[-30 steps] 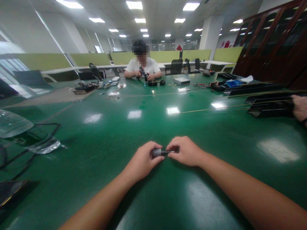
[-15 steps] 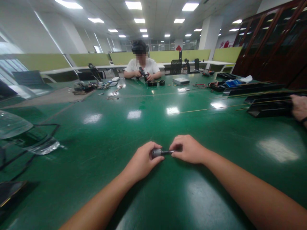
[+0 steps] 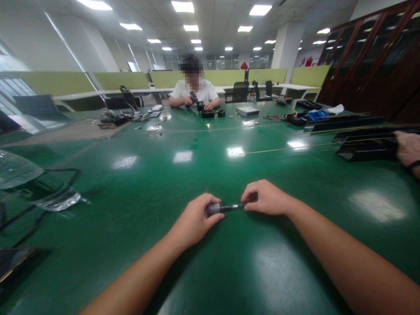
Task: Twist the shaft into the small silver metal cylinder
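Observation:
My left hand [image 3: 196,218] is closed around a grey cylinder with a thin dark shaft [image 3: 214,209], its thumb and fingertips gripping the wide end. The shaft points right, towards my right hand [image 3: 267,197]. There my right thumb and fingers pinch a small dark piece [image 3: 243,204] at the shaft's far tip. Whether this piece is joined to the shaft or separate, I cannot tell. Both hands are low over the green tabletop [image 3: 210,262].
A clear plastic bottle [image 3: 36,183] lies at left beside black cables. Across the table a person [image 3: 193,92] works with a dark tool. Black channels [image 3: 367,148] and thin rods lie at right under another person's hand [image 3: 408,148]. Electronic parts [image 3: 113,118] sit at far left.
My right hand has slid right along the shaft, away from the left hand, so more of the shaft shows between them. My left hand keeps its grip on the cylinder.

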`<action>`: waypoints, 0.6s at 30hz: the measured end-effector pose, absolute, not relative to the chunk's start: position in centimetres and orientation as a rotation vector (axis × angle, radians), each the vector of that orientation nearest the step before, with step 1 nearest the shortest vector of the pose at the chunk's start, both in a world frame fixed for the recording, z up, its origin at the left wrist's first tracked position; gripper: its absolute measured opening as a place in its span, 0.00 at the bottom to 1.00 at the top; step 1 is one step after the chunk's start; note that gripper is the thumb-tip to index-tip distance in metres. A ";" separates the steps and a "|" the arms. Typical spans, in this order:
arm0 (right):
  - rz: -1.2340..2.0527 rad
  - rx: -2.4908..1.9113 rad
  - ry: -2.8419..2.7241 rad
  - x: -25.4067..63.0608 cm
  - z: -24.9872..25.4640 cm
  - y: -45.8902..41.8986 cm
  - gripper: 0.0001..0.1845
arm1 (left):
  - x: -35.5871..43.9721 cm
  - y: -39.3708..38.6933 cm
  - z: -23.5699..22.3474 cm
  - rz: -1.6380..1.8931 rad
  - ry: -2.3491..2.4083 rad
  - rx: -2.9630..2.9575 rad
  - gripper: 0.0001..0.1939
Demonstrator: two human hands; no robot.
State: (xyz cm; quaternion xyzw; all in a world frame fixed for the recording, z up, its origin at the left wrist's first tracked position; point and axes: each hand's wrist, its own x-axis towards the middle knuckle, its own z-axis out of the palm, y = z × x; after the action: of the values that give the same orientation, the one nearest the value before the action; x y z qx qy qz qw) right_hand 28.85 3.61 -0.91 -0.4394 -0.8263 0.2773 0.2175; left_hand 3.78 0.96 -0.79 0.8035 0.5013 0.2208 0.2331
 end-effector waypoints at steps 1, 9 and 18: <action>0.780 -1.217 -2.288 29.0 -0.9 3.7 0.07 | 3.8 1.0 -0.8 0.609 1.376 2.207 0.12; 0.806 -1.178 -2.293 28.9 -0.8 3.6 0.07 | 3.8 0.9 -0.7 0.622 1.365 2.216 0.11; 0.744 -1.082 -2.184 25.4 -1.9 2.9 0.08 | 3.8 1.0 -0.7 0.620 1.302 2.255 0.14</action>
State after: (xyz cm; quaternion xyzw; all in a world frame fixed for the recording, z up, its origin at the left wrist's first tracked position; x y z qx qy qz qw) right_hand 25.38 2.87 -1.89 -0.4062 -0.8196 0.2792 0.2922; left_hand 3.85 0.95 -0.73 0.8198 0.4734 0.2254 0.2302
